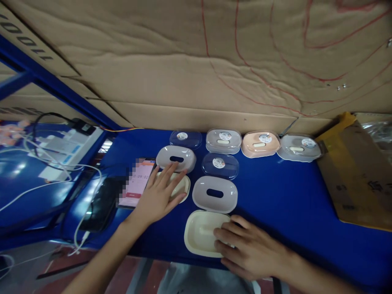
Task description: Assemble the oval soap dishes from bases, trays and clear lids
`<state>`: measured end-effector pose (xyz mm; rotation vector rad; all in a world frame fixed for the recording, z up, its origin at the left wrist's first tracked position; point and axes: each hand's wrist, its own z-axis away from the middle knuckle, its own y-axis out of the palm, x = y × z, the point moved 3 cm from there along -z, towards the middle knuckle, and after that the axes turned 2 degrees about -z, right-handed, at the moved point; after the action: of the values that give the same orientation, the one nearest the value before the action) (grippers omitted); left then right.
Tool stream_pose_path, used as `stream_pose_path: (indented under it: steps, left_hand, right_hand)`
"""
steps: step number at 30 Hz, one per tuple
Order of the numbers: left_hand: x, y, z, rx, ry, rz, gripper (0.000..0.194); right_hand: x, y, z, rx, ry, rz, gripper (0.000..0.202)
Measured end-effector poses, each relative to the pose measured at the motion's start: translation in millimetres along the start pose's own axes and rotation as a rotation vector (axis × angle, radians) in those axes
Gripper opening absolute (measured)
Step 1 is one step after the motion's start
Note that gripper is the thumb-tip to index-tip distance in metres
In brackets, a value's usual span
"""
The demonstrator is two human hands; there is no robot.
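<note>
My left hand (162,192) is spread palm down over a cream soap-dish base (183,187), its fingertips reaching the grey slotted tray (187,154) behind. A second cream base (196,234) lies near the table's front edge. Over its right side is my right hand (248,245), fingers apart and slightly bent; whether they press on the base I cannot tell. Behind that base sits another grey slotted tray (214,194). Two clear lids with round stickers, the nearer lid (228,170) and the farther lid (196,141), lie behind the trays.
Along the back stand closed soap boxes: a grey box (234,148), a peach box (271,148) and another grey box (286,152). A phone (137,179) showing a timer lies left, beside cables and a power strip (81,143). A cardboard carton (352,183) stands right.
</note>
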<state>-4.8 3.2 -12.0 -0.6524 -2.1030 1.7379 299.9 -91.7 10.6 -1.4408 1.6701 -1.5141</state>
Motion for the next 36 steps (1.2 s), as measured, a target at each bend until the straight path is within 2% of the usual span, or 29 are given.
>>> stream_pose_path:
  steps: [4, 8, 11, 14, 16, 19, 21, 24, 27, 30, 36]
  left_hand:
    - [1.5, -2.1, -7.3, -0.011, 0.036, -0.013, 0.064]
    - [-17.1, -17.2, 6.1, -0.089, 0.068, 0.008, 0.068]
    - [-49.3, -29.4, 27.9, -0.171, 0.13, 0.136, 0.065]
    - [-91.7, -28.9, 54.9, -0.206, 0.197, 0.259, 0.056]
    - [-118.5, -20.9, 71.9, -0.233, 0.239, 0.314, 0.044]
    - [-142.8, -6.9, 90.4, -0.371, 0.244, 0.33, 0.027]
    - [-147.4, 1.2, 95.3, -0.407, 0.212, 0.312, 0.025]
    - [-145.9, 6.0, 93.2, -0.396, 0.156, 0.313, 0.025]
    - [-145.1, 3.6, 86.6, -0.39, 0.114, 0.37, 0.022]
    - [-147.6, 1.7, 81.9, -0.405, 0.09, 0.428, 0.02]
    - [-151.0, 4.9, 81.1, -0.46, 0.155, 0.442, 0.016]
  right_hand:
    - [-0.4, 0.0, -0.2, 0.028, 0.003, -0.011, 0.026]
    - [-0.3, -2.2, 2.1, -0.019, 0.004, -0.048, 0.039]
    - [-6.0, -13.6, 6.8, -0.155, 0.037, -0.034, 0.039]
    - [-25.3, -33.8, 9.8, -0.297, 0.166, 0.054, 0.032]
    - [-47.3, -49.0, 5.3, -0.343, 0.272, 0.128, 0.036]
    - [-92.4, -68.8, -16.8, -0.297, 0.377, 0.224, 0.05]
    - [-127.0, -77.9, -39.1, -0.209, 0.415, 0.238, 0.057]
    - [-174.0, -84.5, -73.4, -0.017, 0.453, 0.246, 0.069]
    - [-204.0, -85.7, -97.7, 0.117, 0.474, 0.263, 0.081]
    - [-216.1, -85.6, -108.5, 0.143, 0.462, 0.275, 0.082]
    - [-211.6, -90.4, -106.4, 0.113, 0.379, 0.245, 0.056]
